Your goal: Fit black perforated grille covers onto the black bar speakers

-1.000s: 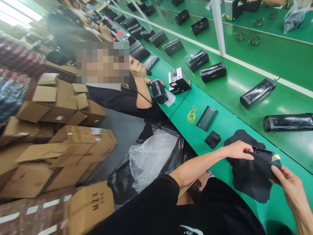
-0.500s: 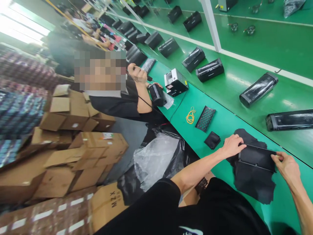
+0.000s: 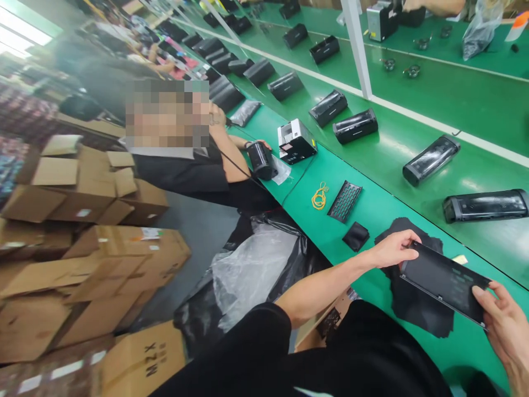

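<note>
My left hand (image 3: 397,249) pinches the left end of a black grille panel (image 3: 442,284) between thumb and fingers. At the panel's right end my right hand (image 3: 500,314) grips it, thumb on top. The panel is tilted above a stack of black cloth pieces (image 3: 421,317), and faint perforations show through its dark face near the right thumb. Beyond the panel lies a small pale slip (image 3: 460,259). To the left of the cloth are a folded black piece (image 3: 355,236) and a bare honeycomb grille (image 3: 345,201).
Several black speakers (image 3: 432,160) stand along the green line behind the bench (image 3: 306,212). Yellow cord (image 3: 319,196) and a white-and-black machine (image 3: 296,141) lie farther left. A co-worker holds a speaker (image 3: 262,160). Cartons (image 3: 132,270) and plastic bags (image 3: 252,270) fill the floor at left.
Both hands have raised the panel off the cloth stack and tilted it, the right end coming toward me. The pale slip now shows on the bench. The view has shifted slightly.
</note>
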A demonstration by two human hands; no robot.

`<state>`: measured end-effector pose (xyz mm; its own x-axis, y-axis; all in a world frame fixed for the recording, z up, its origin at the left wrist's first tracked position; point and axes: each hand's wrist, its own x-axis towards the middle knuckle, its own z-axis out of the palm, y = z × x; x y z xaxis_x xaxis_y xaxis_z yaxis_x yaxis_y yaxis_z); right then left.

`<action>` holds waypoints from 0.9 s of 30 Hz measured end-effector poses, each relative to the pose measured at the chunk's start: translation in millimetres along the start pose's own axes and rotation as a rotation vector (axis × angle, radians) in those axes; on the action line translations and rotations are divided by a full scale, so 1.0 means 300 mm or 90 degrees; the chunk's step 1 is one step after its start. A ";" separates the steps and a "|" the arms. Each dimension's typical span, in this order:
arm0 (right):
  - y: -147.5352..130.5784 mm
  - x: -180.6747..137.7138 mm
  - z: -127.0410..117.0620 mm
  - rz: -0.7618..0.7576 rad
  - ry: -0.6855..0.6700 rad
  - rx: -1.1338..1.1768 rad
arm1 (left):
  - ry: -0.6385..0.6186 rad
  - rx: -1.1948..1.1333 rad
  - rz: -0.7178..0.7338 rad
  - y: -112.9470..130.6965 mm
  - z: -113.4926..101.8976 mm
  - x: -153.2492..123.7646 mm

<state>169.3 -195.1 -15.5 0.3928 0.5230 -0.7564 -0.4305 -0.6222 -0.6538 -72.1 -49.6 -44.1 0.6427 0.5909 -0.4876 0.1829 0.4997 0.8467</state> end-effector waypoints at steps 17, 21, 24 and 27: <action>0.037 -0.149 -0.015 -0.020 0.052 0.082 | -0.043 -0.113 0.018 0.017 0.057 -0.084; 0.032 -0.150 -0.020 -0.019 0.048 0.095 | -0.022 -0.093 0.019 0.023 0.071 -0.085; 0.031 -0.153 -0.023 -0.011 0.070 0.082 | -0.023 -0.088 0.022 0.026 0.078 -0.086; 0.026 -0.156 -0.022 0.014 0.084 0.080 | -0.023 -0.086 0.028 0.030 0.079 -0.087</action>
<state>152.9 -228.2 15.1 0.4815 0.4235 -0.7673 -0.5352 -0.5512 -0.6401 -69.6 -75.5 -18.8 0.6750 0.5917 -0.4408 0.0538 0.5563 0.8292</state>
